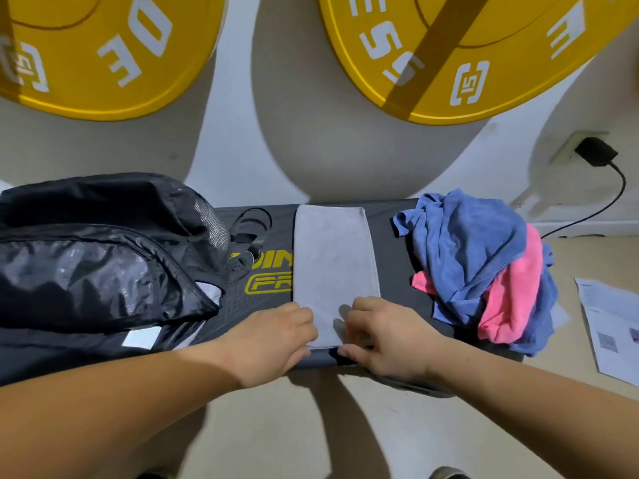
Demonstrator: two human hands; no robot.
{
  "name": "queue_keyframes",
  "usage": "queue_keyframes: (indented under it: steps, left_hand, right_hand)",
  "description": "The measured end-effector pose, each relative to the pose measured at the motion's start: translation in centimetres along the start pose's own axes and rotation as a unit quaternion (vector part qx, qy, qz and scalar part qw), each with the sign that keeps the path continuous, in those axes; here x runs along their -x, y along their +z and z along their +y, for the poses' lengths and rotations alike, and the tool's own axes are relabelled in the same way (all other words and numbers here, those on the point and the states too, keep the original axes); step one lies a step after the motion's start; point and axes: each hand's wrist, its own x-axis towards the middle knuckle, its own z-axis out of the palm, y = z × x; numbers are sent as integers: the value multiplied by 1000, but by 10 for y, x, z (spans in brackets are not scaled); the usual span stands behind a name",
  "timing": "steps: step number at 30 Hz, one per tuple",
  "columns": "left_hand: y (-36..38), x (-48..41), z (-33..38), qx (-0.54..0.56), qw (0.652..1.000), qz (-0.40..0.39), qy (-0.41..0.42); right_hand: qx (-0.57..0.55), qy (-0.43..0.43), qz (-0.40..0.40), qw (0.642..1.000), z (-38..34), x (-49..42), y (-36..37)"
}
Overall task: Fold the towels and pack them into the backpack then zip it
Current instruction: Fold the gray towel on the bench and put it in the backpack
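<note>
Yellow weight plates (103, 53) lean on a white wall (238, 115) behind a dark padded board with yellow lettering (397, 236) at centre frame. On it lies a grey microfibre towel (333, 257), folded to a narrow strip, its long axis running from the frame's lower edge toward the wall. My left hand (273, 340) and right hand (383, 337) curl their fingers onto its near corners, gripping that end. Folding looks midway; next, I judge, the near end goes over the far end, edges square. A black nylon backpack (96, 257) sits at left, apparently open; a crumpled blue towel (473, 250) and pink towel (511, 299) are heaped at right.
</note>
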Motion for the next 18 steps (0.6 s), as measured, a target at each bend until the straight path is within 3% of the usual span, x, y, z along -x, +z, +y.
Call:
queue_keyframes:
  steps: [5, 8, 12, 14, 18]
  left_hand:
    - [-2, -2, 2, 9, 1000, 4, -28]
    - [-4, -7, -1, 114, 987, 33, -106]
    - [-1, -11, -8, 264, 935, 73, -223]
    - [1, -12, -6, 309, 912, 88, -256]
    - [-1, -13, -2, 370, 883, 96, -272]
  right_hand:
    - [62, -13, 41, 997, 7, -6, 19]
    - [107, -50, 88, 989, 11, -6, 27]
    - [117, -59, 131, 983, 20, -4, 28]
    - [96, -53, 147, 983, 28, -2, 25]
    - [-65, 44, 123, 989, 32, -6, 22]
